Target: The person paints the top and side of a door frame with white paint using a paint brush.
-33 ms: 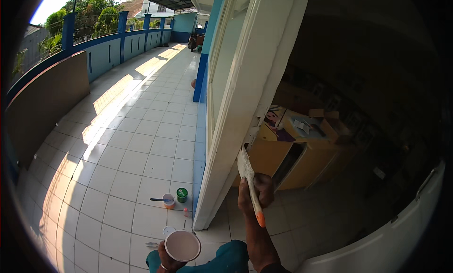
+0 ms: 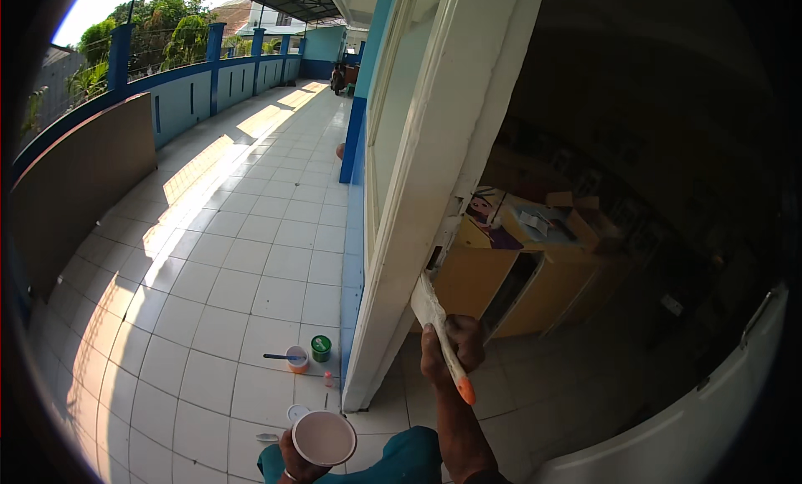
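My right hand (image 2: 451,348) grips a paintbrush (image 2: 428,300) with an orange-tipped handle; its pale, paint-coated head is against the white door frame (image 2: 418,191), just below a dark latch cutout. Low in the view, my left hand (image 2: 296,457) holds a white tub (image 2: 324,437) with pale contents by its side. Beyond it on the tiles are a green can (image 2: 321,348), a small cup (image 2: 297,363) with a blue-handled tool across it, a small pink bottle (image 2: 328,379) and a white lid (image 2: 296,412).
Left of the doorway runs a tiled walkway (image 2: 192,308) beside a blue wall, with a brown board (image 2: 83,175) and a distant motorbike (image 2: 338,78). Inside the dark room stands a yellow cabinet (image 2: 468,283) with boxes. A white door (image 2: 660,425) is at lower right.
My right hand and the brush have shifted slightly down, the brush head a little lower and further left on the door frame. My left hand with the tub is almost unchanged.
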A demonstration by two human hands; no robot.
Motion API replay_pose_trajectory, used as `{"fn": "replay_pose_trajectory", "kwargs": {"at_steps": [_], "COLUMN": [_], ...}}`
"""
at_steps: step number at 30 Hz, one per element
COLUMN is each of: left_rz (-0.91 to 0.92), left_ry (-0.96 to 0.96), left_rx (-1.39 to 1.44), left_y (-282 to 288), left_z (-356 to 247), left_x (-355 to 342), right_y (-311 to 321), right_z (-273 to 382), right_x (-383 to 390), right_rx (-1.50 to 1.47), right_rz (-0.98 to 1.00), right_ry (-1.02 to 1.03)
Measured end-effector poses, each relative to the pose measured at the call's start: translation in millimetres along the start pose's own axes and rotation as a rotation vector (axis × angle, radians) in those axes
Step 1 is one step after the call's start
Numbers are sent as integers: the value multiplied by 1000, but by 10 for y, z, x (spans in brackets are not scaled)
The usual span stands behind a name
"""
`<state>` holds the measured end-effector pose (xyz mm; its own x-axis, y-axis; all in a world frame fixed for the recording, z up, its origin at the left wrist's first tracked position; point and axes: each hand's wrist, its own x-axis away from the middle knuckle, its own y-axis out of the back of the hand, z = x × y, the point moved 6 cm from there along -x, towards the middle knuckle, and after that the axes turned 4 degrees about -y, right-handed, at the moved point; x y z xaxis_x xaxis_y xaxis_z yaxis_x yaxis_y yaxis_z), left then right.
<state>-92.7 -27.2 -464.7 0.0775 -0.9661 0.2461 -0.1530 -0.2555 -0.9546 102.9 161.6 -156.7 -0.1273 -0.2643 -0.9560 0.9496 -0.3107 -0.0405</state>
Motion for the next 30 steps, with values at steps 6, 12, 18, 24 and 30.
{"fn": "replay_pose_trajectory", "kwargs": {"at_steps": [6,12,18,24,30], "left_rz": [80,138,162,75,327], "left_ry": [23,45,83,108,43], "left_rx": [-21,-36,-20,1,-106], "left_y": [1198,1985,2028,1898,1887], "left_z": [229,407,532,343,136], "left_x": [-397,-688,-747,-859,-889], "right_y": [39,-90,-165,75,-193], "right_z": [-408,27,-83,-242,-211], "right_x": [257,-987,-583,831,-298], "right_rx": [1,-206,-22,87,-130], "right_rz": [76,-246,-217,38,-25], "right_ry": [-39,92,321,340,-10]}}
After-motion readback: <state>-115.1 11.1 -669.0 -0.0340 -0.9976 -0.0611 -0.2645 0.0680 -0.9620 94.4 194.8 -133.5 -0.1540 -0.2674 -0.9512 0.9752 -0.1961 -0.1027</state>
